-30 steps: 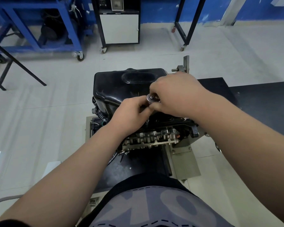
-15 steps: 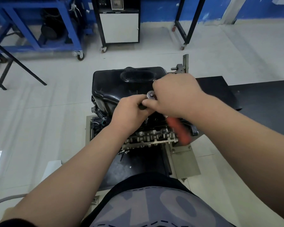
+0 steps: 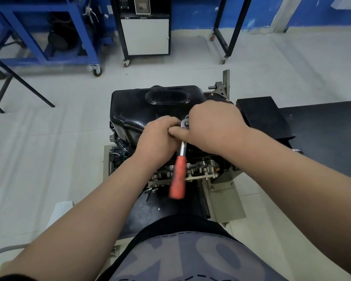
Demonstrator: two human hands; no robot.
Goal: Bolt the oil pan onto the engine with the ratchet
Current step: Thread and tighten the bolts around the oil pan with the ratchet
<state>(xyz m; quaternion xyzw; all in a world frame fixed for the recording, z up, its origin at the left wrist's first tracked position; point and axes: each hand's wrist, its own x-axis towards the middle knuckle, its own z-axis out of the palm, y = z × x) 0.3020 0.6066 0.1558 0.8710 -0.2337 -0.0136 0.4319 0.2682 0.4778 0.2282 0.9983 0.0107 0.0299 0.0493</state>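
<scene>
The black oil pan (image 3: 150,107) lies on top of the upturned engine (image 3: 201,168) on its stand. A ratchet (image 3: 179,175) with an orange handle stands at the pan's near edge. Its chrome head (image 3: 185,123) shows between my hands, and the blurred handle points down toward me with no hand on it. My left hand (image 3: 157,139) is curled just left of the head, its fingers wrapped around the part below it. My right hand (image 3: 213,126) is curled over the head from the right, thumb against my left fingers. The bolt and socket are hidden.
A black bench top (image 3: 322,134) runs along the right of the engine stand (image 3: 225,199). Blue wheeled frames (image 3: 49,37), a white cabinet on castors (image 3: 145,35) and a black frame (image 3: 229,29) stand on the pale floor beyond.
The orange handle came out from under my right hand, swung from lower right to pointing straight toward me. Both hands stayed at the ratchet head.
</scene>
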